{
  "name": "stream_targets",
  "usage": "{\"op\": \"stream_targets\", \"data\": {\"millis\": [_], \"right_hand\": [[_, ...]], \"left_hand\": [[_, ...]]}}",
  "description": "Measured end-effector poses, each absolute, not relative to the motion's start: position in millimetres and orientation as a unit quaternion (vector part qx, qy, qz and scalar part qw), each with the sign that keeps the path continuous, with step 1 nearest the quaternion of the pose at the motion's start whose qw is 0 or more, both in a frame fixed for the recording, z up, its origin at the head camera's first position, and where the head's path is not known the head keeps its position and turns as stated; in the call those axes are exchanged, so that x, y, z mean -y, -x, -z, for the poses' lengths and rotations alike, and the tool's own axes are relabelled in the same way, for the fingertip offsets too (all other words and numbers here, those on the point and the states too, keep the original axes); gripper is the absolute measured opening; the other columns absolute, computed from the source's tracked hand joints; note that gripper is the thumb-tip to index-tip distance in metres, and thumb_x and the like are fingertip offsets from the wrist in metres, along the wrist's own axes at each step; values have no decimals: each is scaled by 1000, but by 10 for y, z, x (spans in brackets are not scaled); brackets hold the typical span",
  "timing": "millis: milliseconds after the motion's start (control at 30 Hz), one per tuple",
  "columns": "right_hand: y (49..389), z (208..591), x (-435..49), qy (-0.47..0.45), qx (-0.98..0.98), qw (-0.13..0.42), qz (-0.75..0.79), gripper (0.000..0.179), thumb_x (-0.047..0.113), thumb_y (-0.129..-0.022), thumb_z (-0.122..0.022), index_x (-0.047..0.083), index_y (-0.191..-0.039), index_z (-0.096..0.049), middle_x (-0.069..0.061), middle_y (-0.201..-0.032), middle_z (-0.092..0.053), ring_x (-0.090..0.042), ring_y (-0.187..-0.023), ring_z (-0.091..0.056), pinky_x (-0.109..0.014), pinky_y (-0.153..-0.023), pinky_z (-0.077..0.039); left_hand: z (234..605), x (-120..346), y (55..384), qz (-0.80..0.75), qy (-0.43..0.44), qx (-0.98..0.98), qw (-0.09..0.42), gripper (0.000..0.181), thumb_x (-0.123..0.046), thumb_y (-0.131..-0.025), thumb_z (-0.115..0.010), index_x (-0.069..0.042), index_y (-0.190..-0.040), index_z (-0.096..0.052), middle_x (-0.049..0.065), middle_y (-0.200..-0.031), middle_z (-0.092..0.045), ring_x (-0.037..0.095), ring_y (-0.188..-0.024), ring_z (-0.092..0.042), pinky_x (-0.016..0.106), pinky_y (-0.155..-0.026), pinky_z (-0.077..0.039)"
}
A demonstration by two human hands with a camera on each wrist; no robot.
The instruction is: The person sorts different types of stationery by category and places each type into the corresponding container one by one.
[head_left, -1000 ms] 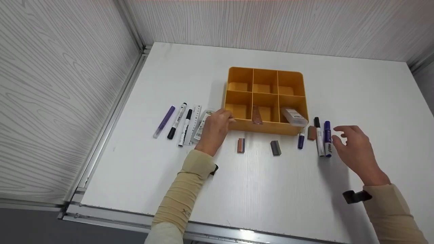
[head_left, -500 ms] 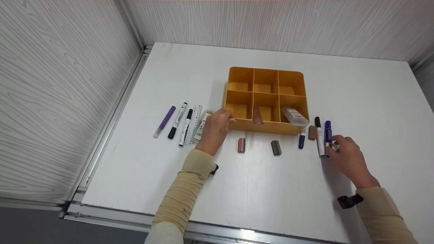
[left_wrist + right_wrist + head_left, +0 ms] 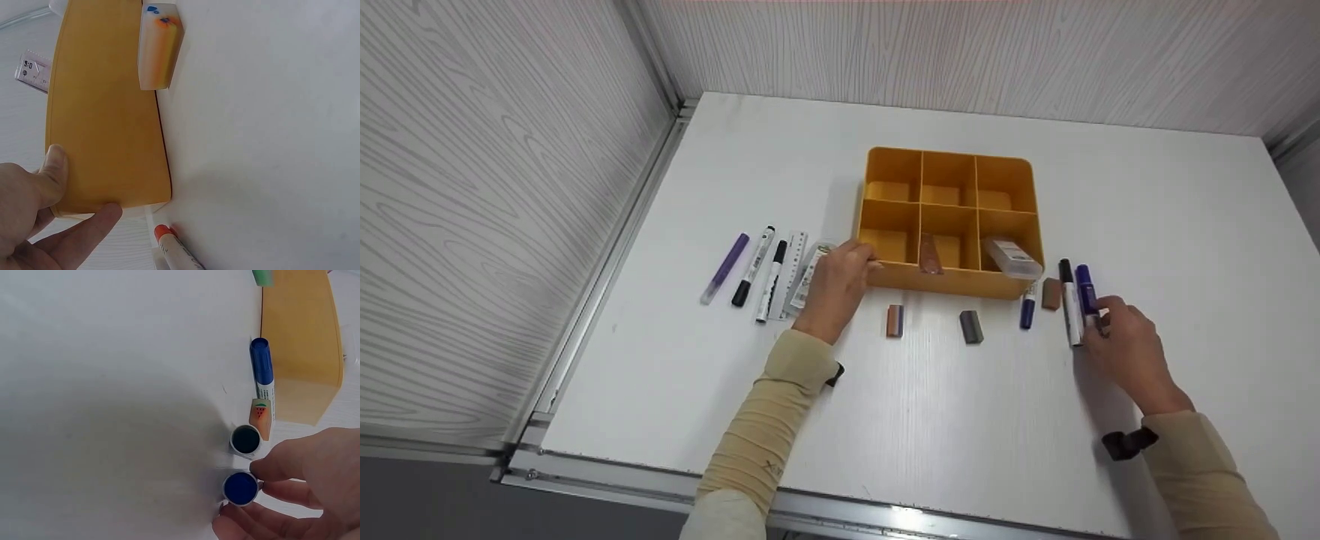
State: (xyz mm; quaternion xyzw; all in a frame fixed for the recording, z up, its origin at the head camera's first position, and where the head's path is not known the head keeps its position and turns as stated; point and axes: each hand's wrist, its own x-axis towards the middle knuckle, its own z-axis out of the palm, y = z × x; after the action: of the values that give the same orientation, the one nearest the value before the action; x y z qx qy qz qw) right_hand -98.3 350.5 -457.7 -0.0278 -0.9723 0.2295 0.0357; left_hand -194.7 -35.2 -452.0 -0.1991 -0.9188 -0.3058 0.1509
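Note:
My left hand [image 3: 836,289] grips the front left corner of a yellow six-compartment organizer box [image 3: 945,282]. In the left wrist view its thumb lies on the box's front wall, with a finger against the side wall. At the right, my right hand [image 3: 1129,349] pinches a blue marker [image 3: 1085,279] near its lower end. The right wrist view shows that marker's round blue end between thumb and fingers. Right beside it lies a black-capped marker [image 3: 1069,304]. A clear plastic case [image 3: 1011,259] leans in the box's front right compartment, and a clear ruler [image 3: 929,255] sticks out of the front middle one.
Left of the box lie a purple pen [image 3: 725,268], two black-and-white markers [image 3: 771,282], a ruler [image 3: 790,274] and a clear case [image 3: 808,281] partly behind my left hand. In front are two erasers [image 3: 970,327]. Another eraser [image 3: 1051,294] and a blue-capped marker [image 3: 1027,309] lie by its right corner.
My right hand has moved left to the blue marker and taken hold of it. The marker now tilts slightly, its upper end shifted left. My left hand stays on the box.

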Motion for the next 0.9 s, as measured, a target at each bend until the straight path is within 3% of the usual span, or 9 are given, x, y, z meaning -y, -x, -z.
{"op": "stream_targets", "data": {"millis": [567, 900], "right_hand": [[1004, 4548, -3534, 62, 967, -8, -245, 46, 2, -86, -57, -11, -129, -47, -32, -101, -60, -35, -81, -60, -33, -60, -49], [987, 4477, -3556, 48, 969, 39, -240, 43, -2, -85, -55, -11, -126, -50, -32, -97, -61, -36, -80, -60, -24, -55, -42]], "left_hand": [[4514, 338, 1939, 305, 193, 921, 144, 20, -23, -94, -63, -4, -94, -71, 6, -89, -68, 20, -80, -66, 29, -72, -55], [4514, 340, 1933, 308, 195, 921, 140, 22, -25, -92, -64, -4, -95, -71, 7, -92, -69, 19, -83, -67, 28, -74, -56]]}}
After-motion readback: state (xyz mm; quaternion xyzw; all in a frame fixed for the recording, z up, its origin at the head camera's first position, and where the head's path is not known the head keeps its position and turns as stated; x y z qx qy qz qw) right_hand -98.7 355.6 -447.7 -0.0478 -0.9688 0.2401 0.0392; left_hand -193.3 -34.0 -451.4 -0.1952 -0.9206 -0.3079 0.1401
